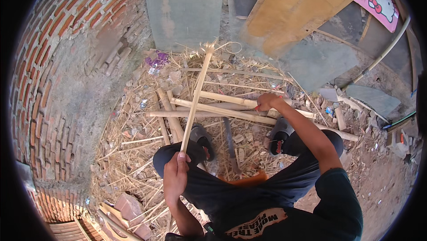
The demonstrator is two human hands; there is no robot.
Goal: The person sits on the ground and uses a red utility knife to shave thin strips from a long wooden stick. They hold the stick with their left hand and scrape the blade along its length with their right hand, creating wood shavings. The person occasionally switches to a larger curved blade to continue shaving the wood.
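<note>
A long, pale bamboo strip (198,92) slants up and away from my left hand (175,176), which is closed around its near end with the thumb along it. Curled shavings (229,47) cling to the strip's frayed far tip. My right hand (267,102) is closed, out over the bamboo pieces in front of my right foot. A small red part shows at its fingers; the rest of what it holds is hidden. Beneath it, split bamboo lengths (222,109) lie crosswise. Between my feet rests a long dark flat bar (230,143), perhaps a blade.
Straw, shavings and rubble (142,152) cover the ground. A brick wall (44,107) rises on the left. Grey boards (184,12) and a brown panel (302,7) lean at the back. Something orange (244,181) lies between my legs. Wood pieces (115,216) lie at lower left.
</note>
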